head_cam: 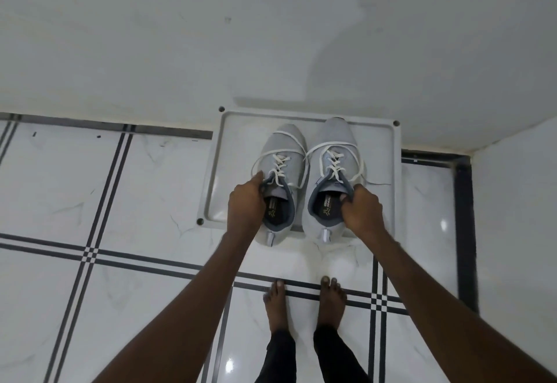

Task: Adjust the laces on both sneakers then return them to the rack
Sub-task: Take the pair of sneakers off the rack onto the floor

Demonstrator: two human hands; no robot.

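Note:
Two grey sneakers with white laces sit side by side over a white rack shelf [229, 153], toes toward the wall. My left hand [245, 204] grips the left sneaker [286, 147] at the left side of its collar. The collar of the right sneaker [334, 135] is pinched on its right side by my right hand [363, 210]. Loose lace loops drape over both toe areas. The heels overhang the shelf's front edge. I cannot tell whether the soles rest on the shelf.
The shelf stands against a white wall [211, 36], with a second wall [518, 201] at the right forming a corner. White floor tiles with black lines [120, 201] spread left and below. My bare feet [304, 301] stand just behind the sneakers.

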